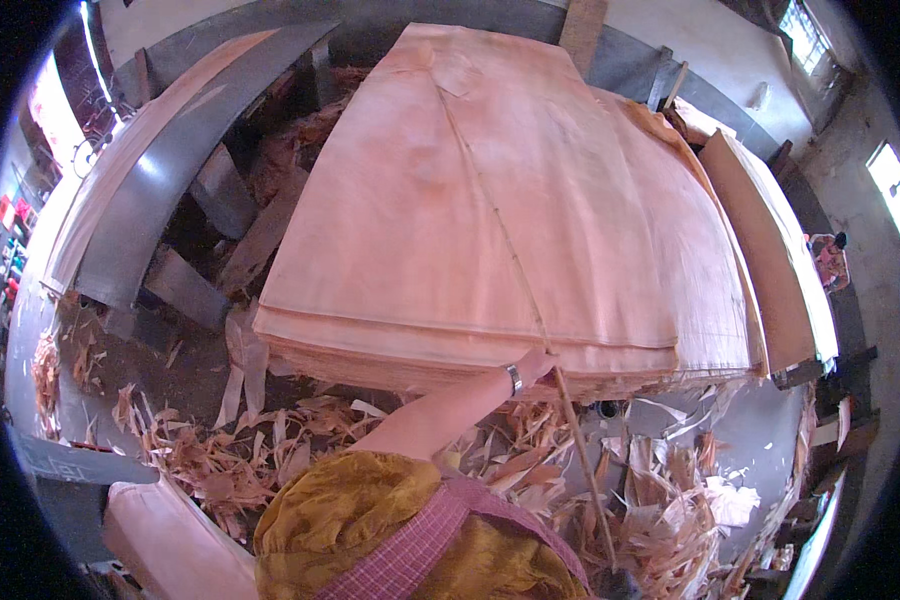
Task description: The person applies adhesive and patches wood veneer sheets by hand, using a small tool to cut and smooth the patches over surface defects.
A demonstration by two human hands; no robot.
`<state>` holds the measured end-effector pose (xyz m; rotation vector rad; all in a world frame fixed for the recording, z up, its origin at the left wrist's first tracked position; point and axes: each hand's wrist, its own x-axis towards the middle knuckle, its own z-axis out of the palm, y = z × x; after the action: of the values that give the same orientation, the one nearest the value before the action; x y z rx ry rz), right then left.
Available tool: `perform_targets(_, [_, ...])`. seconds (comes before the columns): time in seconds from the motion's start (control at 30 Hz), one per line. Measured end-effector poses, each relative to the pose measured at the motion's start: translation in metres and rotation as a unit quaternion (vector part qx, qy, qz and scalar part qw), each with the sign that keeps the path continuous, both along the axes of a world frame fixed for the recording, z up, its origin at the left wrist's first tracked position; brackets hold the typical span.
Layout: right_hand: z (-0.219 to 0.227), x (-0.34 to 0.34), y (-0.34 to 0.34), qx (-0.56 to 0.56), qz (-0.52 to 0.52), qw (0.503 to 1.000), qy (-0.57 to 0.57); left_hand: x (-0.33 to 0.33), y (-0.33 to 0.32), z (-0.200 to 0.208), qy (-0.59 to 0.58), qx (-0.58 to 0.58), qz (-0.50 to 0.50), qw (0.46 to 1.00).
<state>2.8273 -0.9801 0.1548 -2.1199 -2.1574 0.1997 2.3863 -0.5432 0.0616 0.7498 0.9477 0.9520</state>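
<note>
My left hand (540,364), with a metal-banded watch on its wrist, is closed around a long thin stick (510,255). The hand is at the near edge of a large stack of pinkish wood veneer sheets (400,230). From there the stick runs across the top sheet to the far end, where a small torn or folded flap (452,80) shows. Its near part slants down past my body toward the lower rim. A dark blurred shape is at that lower end; I cannot make out my right hand there.
Veneer scraps (220,460) litter the floor before the stack. At the left runs a long grey metal beam (140,210); at the right stands another sheet stack (760,240). A person (829,262) is at the far right. Another pale stack (175,545) is at lower left.
</note>
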Motion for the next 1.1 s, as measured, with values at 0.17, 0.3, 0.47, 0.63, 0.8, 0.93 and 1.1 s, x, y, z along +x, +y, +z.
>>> perform_targets(0.17, [0.081, 0.008, 0.008, 0.128, -0.016, 0.984, -0.124, 0.032, 0.016, 0.049, -0.044, 0.036, -0.011, 0.998])
perform_targets(0.3, [0.154, -0.007, 0.02, 0.212, -0.008, 0.955, -0.208, 0.068, 0.003, 0.096, -0.183, 0.002, -0.095, 0.978])
perform_targets(0.47, [0.223, -0.025, 0.026, 0.227, -0.039, 0.929, -0.29, 0.116, -0.018, 0.127, -0.212, -0.069, -0.155, 0.963])
perform_targets(0.63, [0.274, -0.045, 0.027, 0.238, -0.051, 0.907, -0.343, 0.122, -0.03, 0.136, -0.254, -0.075, -0.163, 0.95])
perform_targets(0.8, [0.301, -0.066, 0.036, 0.247, -0.041, 0.896, -0.366, 0.103, -0.032, 0.166, -0.29, -0.03, -0.15, 0.945])
perform_targets(0.93, [0.295, -0.087, 0.065, 0.251, -0.011, 0.899, -0.359, 0.037, 0.006, 0.187, -0.284, -0.003, -0.069, 0.956])
perform_targets(1.1, [0.231, -0.115, 0.115, 0.236, 0.035, 0.92, -0.309, -0.091, 0.044, 0.18, -0.202, 0.043, 0.197, 0.958])
